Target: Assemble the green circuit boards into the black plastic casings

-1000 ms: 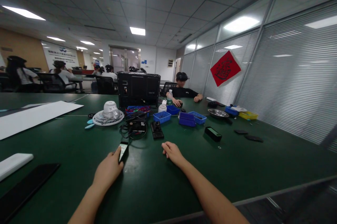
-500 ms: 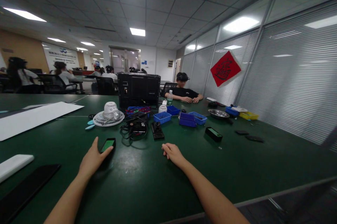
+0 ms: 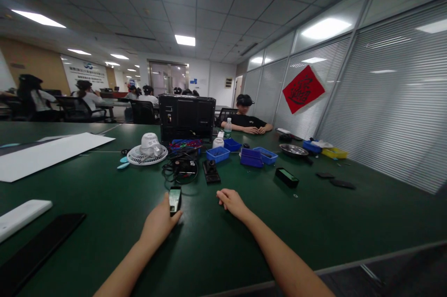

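My left hand (image 3: 159, 220) is closed around the sides of a small black rectangular case (image 3: 175, 200). The case's top face is glossy and pale greenish, and its near end is partly hidden by my thumb and palm. My right hand (image 3: 231, 203) rests on the green table (image 3: 216, 246) with its fingers curled in, and nothing shows in them. Just beyond the hands is a black stand-like device with a round knob (image 3: 211, 172). To the right lies a similar black case (image 3: 287, 177) with a green top.
A white fan head (image 3: 149, 149) and tangled black cables (image 3: 179, 166) sit ahead. Behind are blue trays (image 3: 217, 154), a black computer case (image 3: 187, 118), a bottle (image 3: 228, 128) and a steel dish (image 3: 293, 150). A person (image 3: 246, 118) sits opposite. White (image 3: 26, 215) and black (image 3: 42, 246) panels lie left.
My left hand has moved right with the black case, from the left of the cables to in front of them. My right hand has stayed in place. The view has shifted slightly.
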